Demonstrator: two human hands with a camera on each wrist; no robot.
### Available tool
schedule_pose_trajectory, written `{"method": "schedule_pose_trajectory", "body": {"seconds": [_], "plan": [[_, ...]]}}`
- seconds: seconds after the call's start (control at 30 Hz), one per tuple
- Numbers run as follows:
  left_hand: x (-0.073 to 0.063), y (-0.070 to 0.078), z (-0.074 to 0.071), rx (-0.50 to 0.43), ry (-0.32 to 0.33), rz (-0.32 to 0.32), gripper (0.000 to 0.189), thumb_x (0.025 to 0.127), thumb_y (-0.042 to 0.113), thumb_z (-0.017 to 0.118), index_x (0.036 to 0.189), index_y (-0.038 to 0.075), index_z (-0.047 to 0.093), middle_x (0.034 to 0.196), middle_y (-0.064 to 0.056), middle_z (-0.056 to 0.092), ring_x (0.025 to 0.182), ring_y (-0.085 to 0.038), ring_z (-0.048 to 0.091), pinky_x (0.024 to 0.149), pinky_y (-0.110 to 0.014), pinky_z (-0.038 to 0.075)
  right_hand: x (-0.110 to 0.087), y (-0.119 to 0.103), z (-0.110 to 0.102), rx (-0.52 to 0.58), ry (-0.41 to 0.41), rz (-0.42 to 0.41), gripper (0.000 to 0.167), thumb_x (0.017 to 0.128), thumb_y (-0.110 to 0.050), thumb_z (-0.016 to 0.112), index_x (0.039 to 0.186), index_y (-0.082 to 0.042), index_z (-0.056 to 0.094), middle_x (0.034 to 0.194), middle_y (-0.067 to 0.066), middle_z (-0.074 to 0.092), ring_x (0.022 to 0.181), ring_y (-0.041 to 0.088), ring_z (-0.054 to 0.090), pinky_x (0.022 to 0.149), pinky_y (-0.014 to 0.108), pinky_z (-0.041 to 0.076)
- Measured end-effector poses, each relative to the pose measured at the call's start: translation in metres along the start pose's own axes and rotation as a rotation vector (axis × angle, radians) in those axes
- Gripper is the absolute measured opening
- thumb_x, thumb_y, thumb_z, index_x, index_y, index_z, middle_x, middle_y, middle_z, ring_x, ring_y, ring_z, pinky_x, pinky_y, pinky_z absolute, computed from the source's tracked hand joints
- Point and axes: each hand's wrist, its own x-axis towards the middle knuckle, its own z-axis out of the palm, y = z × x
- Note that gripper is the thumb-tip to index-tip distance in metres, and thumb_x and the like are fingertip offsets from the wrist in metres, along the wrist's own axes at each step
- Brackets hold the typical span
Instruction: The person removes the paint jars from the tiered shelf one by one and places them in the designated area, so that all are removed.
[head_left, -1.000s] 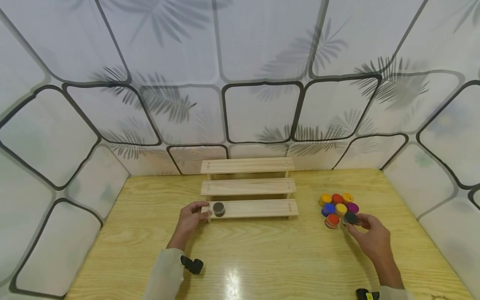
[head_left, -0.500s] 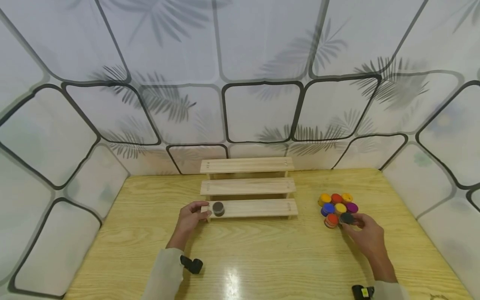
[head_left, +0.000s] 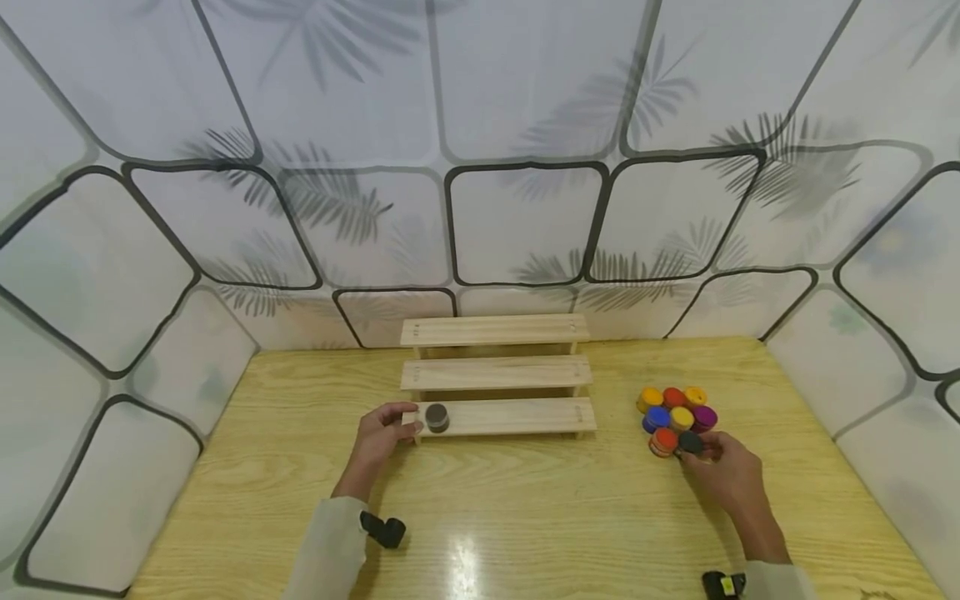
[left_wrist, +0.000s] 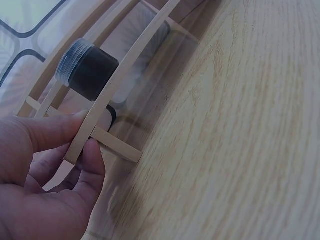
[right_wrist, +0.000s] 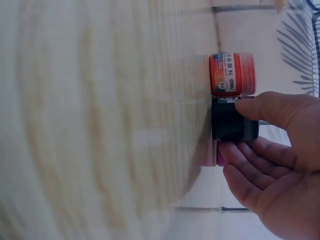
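My left hand point(head_left: 381, 435) pinches the left end of the lowest board of a three-tier wooden stand point(head_left: 510, 417). In the left wrist view, fingers point(left_wrist: 60, 130) lie above and below that board. A dark brown-grey paint jar point(head_left: 437, 418) with a clear lid stands on the board, close to this hand. On the right, my right hand point(head_left: 731, 475) holds a very dark green paint jar point(right_wrist: 232, 120) between thumb and fingers. That jar stands at the table surface, right against a red paint jar point(right_wrist: 227, 74) with a printed label.
Behind the held jar is a tight cluster of several paint jars, including a blue jar point(head_left: 656, 418), a yellow jar point(head_left: 681, 418) and a purple jar point(head_left: 704, 417). The wood-grain table point(head_left: 510, 508) meets a patterned backdrop point(head_left: 525, 225) behind the stand.
My right hand has shifted slightly left with the dark green jar, bringing it down close beside the red jar. The left hand keeps its grip on the stand.
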Motion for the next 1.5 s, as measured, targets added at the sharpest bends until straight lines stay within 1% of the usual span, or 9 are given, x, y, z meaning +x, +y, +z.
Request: {"method": "schedule_pose_trajectory", "body": {"seconds": [0.13,0.3,0.47,0.6,0.77,1.07,1.2,1.37,1.5], "plan": [[0.001,-0.001,0.0,0.0,-0.004,0.0,0.033,0.082,0.002,0.07,0.114,-0.001,0.064,0.133,-0.011,0.049,0.08,-0.01,0.055,0.067,-0.025,0.052,0.002,-0.001,-0.001,-0.012,-0.011,0.016,0.043,0.083,-0.015,0.068,0.113,0.012,0.054,0.102,0.031,0.062,0.092,0.04,0.06,0.077,0.048,0.048],[-0.001,0.0,0.0,-0.003,0.01,-0.003,0.032,0.081,0.0,0.07,0.112,0.0,0.065,0.105,-0.005,0.054,0.073,-0.012,0.055,0.066,-0.026,0.052,0.005,-0.005,-0.003,-0.032,-0.034,0.037,0.041,0.083,-0.015,0.067,0.11,0.013,0.053,0.099,0.031,0.061,0.087,0.038,0.06,0.072,0.045,0.049],[-0.003,0.001,0.0,0.003,0.011,0.005,0.031,0.08,0.0,0.07,0.111,-0.001,0.065,0.083,-0.001,0.049,0.067,-0.013,0.055,0.064,-0.026,0.052,0.004,-0.008,-0.007,-0.028,-0.059,0.066,0.044,0.083,-0.016,0.067,0.112,0.014,0.053,0.103,0.032,0.06,0.089,0.04,0.059,0.073,0.045,0.049],[-0.003,0.001,0.0,0.011,0.016,0.006,0.031,0.08,0.0,0.07,0.111,-0.001,0.065,0.086,-0.001,0.049,0.068,-0.012,0.055,0.065,-0.026,0.051,0.001,-0.011,-0.011,-0.022,-0.033,0.039,0.048,0.083,-0.018,0.068,0.115,0.015,0.052,0.105,0.033,0.06,0.094,0.043,0.059,0.075,0.047,0.05],[-0.003,0.0,0.0,0.015,0.019,0.004,0.032,0.08,0.0,0.07,0.112,0.0,0.065,0.087,-0.002,0.049,0.069,-0.013,0.054,0.065,-0.026,0.051,-0.004,-0.018,-0.017,-0.018,0.059,-0.004,0.05,0.085,-0.018,0.068,0.117,0.017,0.052,0.106,0.034,0.06,0.098,0.047,0.058,0.079,0.051,0.05],[-0.003,0.0,-0.001,0.008,0.019,0.014,0.032,0.081,0.003,0.071,0.112,-0.001,0.065,0.097,-0.003,0.053,0.07,-0.012,0.056,0.066,-0.026,0.052,0.001,-0.035,-0.017,0.031,0.122,0.011,0.053,0.087,-0.023,0.068,0.121,0.014,0.053,0.107,0.032,0.062,0.101,0.044,0.056,0.082,0.053,0.048],[-0.002,0.0,-0.001,0.02,0.022,0.014,0.032,0.081,0.004,0.071,0.113,0.001,0.065,0.093,-0.002,0.052,0.07,-0.014,0.056,0.067,-0.027,0.051,0.006,-0.047,-0.011,0.071,0.162,-0.02,0.05,0.087,-0.026,0.069,0.119,0.011,0.056,0.106,0.029,0.063,0.099,0.04,0.059,0.079,0.048,0.051],[-0.001,0.001,0.0,0.034,0.013,0.011,0.033,0.082,0.005,0.071,0.114,0.001,0.065,0.085,-0.001,0.049,0.069,-0.015,0.056,0.067,-0.028,0.051,0.006,-0.065,-0.004,0.139,0.164,-0.076,0.049,0.088,-0.026,0.066,0.122,0.009,0.055,0.112,0.028,0.062,0.104,0.04,0.058,0.088,0.049,0.047],[-0.002,0.002,0.001,0.034,0.011,0.007,0.033,0.082,0.004,0.071,0.114,0.001,0.065,0.082,-0.001,0.048,0.069,-0.015,0.056,0.067,-0.028,0.05,0.006,-0.077,0.004,0.214,0.149,-0.127,0.052,0.088,-0.03,0.067,0.124,0.006,0.054,0.115,0.026,0.061,0.107,0.037,0.058,0.076,0.03,0.053]]}}
